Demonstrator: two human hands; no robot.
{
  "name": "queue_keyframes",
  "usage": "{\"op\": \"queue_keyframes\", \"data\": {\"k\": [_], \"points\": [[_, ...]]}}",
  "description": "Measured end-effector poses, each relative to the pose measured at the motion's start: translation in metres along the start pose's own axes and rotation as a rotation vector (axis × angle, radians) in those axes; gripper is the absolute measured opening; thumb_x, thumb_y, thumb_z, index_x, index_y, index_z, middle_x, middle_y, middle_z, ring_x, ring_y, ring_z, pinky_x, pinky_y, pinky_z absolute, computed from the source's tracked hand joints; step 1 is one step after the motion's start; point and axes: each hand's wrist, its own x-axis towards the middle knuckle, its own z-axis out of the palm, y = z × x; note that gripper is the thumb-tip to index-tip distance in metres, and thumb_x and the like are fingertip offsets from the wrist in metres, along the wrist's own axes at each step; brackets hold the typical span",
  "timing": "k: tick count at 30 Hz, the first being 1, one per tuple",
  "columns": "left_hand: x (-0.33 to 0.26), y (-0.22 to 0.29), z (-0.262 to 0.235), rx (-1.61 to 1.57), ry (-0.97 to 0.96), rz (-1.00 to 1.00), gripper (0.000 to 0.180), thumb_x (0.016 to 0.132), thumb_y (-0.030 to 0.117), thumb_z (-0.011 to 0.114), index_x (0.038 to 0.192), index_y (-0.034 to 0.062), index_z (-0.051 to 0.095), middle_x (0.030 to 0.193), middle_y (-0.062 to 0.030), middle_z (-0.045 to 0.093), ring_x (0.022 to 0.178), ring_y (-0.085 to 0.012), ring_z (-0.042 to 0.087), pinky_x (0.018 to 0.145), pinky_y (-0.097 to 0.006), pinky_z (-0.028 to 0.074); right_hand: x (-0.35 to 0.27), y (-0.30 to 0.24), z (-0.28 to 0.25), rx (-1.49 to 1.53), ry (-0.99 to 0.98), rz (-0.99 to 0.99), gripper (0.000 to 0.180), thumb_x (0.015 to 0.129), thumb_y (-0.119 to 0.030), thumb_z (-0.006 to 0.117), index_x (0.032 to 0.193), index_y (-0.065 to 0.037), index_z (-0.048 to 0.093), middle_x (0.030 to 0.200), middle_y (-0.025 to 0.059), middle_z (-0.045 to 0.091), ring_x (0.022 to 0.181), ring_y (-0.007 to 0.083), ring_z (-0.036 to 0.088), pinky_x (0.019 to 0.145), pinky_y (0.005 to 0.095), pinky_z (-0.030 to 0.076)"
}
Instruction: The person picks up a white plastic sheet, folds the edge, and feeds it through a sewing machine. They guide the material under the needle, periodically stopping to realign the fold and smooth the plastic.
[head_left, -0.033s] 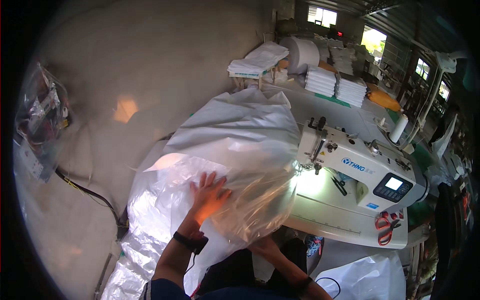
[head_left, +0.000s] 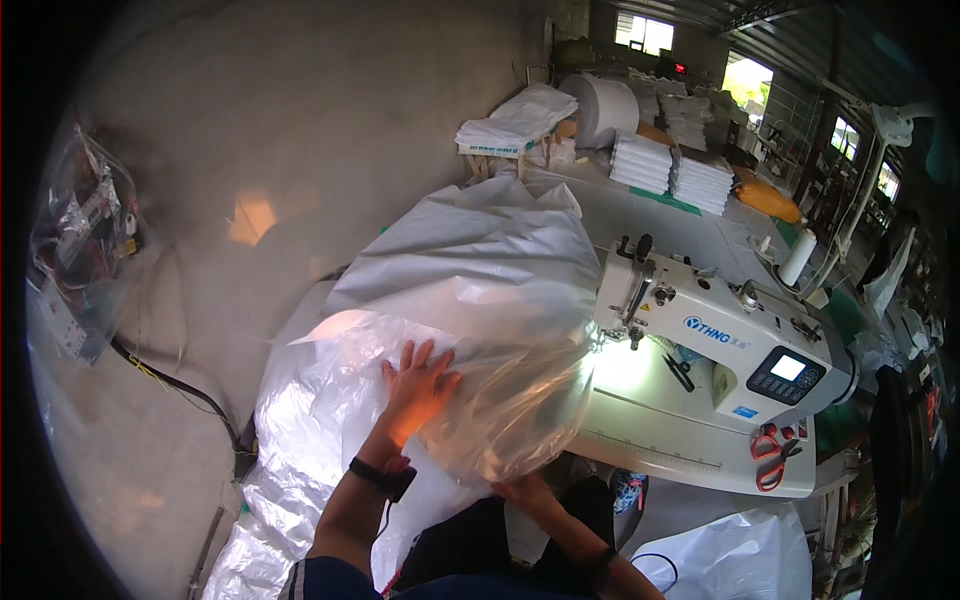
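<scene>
My left hand [head_left: 420,388] lies flat on a clear plastic sheet [head_left: 520,410], its fingers spread and a dark band with a cable at the wrist. Under and beyond the sheet, white woven fabric [head_left: 470,245] drapes in folds over the table. At the sheet's near edge, above my lap, my right hand [head_left: 525,492] has its fingers closed on the plastic; some fingertips are hidden. To the right of the sheet stands a white sewing machine [head_left: 710,320], its lamp lit beside the needle area, where the far right side of the sheet reaches.
Black thread snips [head_left: 678,372] and red-handled scissors [head_left: 772,462] lie on the machine bed. A thread cone [head_left: 797,257] stands behind it. Folded white stacks [head_left: 640,162] and a large white roll [head_left: 605,108] sit at the back. A cable [head_left: 180,380] runs along the left floor.
My right hand has shifted slightly left and up to the plastic's near edge, and more of its fingers show. My left hand stays nearly in place.
</scene>
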Motion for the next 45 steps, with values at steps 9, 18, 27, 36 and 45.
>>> {"op": "queue_keyframes", "data": {"k": [9, 18, 27, 36, 45], "points": [[0.126, -0.104, 0.066, 0.330, -0.199, 0.409, 0.040, 0.092, 0.037, 0.041, 0.131, 0.0291, 0.044, 0.146, -0.0034, 0.027, 0.135, -0.0337, 0.021, 0.090, -0.076, 0.022, 0.043, -0.133, 0.029, 1.177, -0.513, 0.309, 0.027, 0.082, -0.009, 0.060, 0.108, -0.005, 0.056, 0.099, 0.0055, 0.059, 0.088, 0.0155, 0.059, 0.076, 0.0336, 0.050], [0.177, -0.059, 0.028, 0.307, -0.365, 0.306, 0.042, 0.093, 0.038, 0.037, 0.134, 0.0306, 0.037, 0.145, -0.0032, 0.029, 0.135, -0.0323, 0.023, 0.096, -0.069, 0.024, -0.040, -0.055, 0.045, 0.595, -0.604, 0.497, 0.045, 0.091, -0.026, 0.054, 0.130, -0.005, 0.045, 0.107, 0.0105, 0.063, 0.093, 0.0191, 0.062, 0.075, 0.0302, 0.052], [-0.017, 0.049, -0.047, -0.394, 0.321, 0.319, 0.026, 0.082, 0.012, 0.059, 0.107, 0.0068, 0.061, 0.105, -0.0162, 0.062, 0.094, -0.0347, 0.059, 0.082, -0.038, 0.049, 0.010, -0.114, 0.017, 0.312, -0.039, 0.267, 0.041, 0.091, -0.028, 0.054, 0.120, 0.000, 0.051, 0.102, 0.0075, 0.061, 0.090, 0.0132, 0.057, 0.077, 0.0263, 0.047], [-0.145, 0.066, -0.024, -0.512, 0.416, 0.242, 0.033, 0.077, 0.002, 0.061, 0.110, 0.0021, 0.057, 0.102, -0.0187, 0.058, 0.093, -0.0341, 0.057, 0.079, -0.039, 0.048, -0.023, -0.120, 0.064, 0.443, -0.104, 0.379, 0.036, 0.090, -0.027, 0.054, 0.109, 0.003, 0.056, 0.092, 0.0069, 0.061, 0.080, 0.0116, 0.055, 0.068, 0.0266, 0.046], [-0.138, -0.030, 0.009, 0.200, 0.090, -0.175, 0.054, 0.082, 0.041, 0.055, 0.127, 0.0109, 0.049, 0.132, -0.0197, 0.043, 0.123, -0.0445, 0.037, 0.098, -0.064, 0.024, -0.094, -0.106, 0.019, 0.252, -0.323, 0.824, 0.040, 0.089, -0.031, 0.054, 0.117, -0.001, 0.051, 0.093, 0.0116, 0.063, 0.072, 0.0239, 0.063, 0.064, 0.0362, 0.051]]}}
